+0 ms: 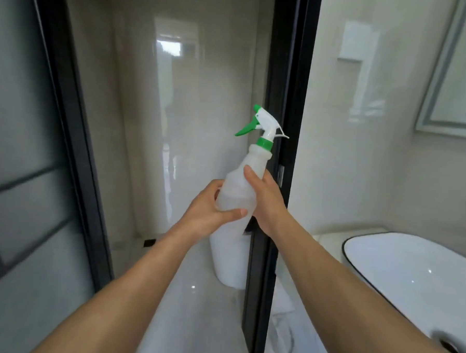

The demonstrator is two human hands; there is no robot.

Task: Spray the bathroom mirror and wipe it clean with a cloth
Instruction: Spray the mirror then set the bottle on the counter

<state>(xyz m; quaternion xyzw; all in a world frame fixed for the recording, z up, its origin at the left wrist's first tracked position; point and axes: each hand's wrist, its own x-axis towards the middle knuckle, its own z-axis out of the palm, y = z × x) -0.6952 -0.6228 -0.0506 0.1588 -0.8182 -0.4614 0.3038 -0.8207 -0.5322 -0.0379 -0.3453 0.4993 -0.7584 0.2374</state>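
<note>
A translucent white spray bottle (pixel 239 187) with a green trigger and green collar is held upright in mid-air at the centre of the head view. My left hand (pixel 208 210) wraps its lower body from the left, thumb across the front. My right hand (pixel 265 202) grips its shoulder from the right. The nozzle points left. The mirror (pixel 458 80), in a grey frame, hangs on the wall at the upper right, partly cut off by the frame's edge. No cloth can be made out clearly.
A black vertical door frame (pixel 284 98) stands right behind the bottle. A white basin with a black rim (pixel 400 263) sits at the lower right. A frosted glass door (pixel 26 138) is at the left. A white cylindrical object (pixel 227 262) rests on the glossy surface below the bottle.
</note>
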